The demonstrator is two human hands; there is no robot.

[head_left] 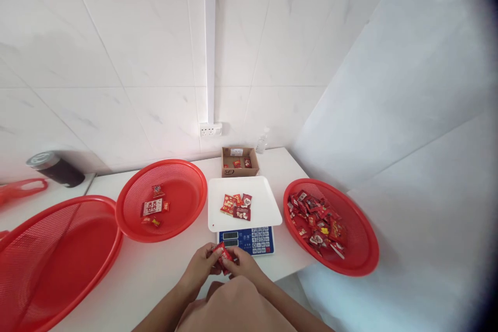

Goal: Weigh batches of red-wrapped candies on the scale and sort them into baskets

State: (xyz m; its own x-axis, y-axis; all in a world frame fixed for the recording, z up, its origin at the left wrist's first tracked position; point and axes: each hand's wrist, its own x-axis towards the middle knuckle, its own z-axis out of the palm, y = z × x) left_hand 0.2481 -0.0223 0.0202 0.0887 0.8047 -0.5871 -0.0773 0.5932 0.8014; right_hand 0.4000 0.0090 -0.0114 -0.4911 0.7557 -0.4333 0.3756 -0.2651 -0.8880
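Note:
Both hands meet just in front of the scale (249,238). My left hand (202,265) and my right hand (244,263) are closed together on a small red packet (223,256), pinching it from either side. The scale's white tray (264,202) carries several red candy packets (236,205). To the right, a red basket (360,254) holds a heap of red packets (317,223). A red basket (182,187) on the left holds a few packets (154,206).
A large red basket (58,254) lies at the far left edge. A small cardboard box (239,162) with a few packets stands behind the scale, near a clear bottle (263,141) and a wall socket (210,129). A dark cylinder (56,167) rests at the back left.

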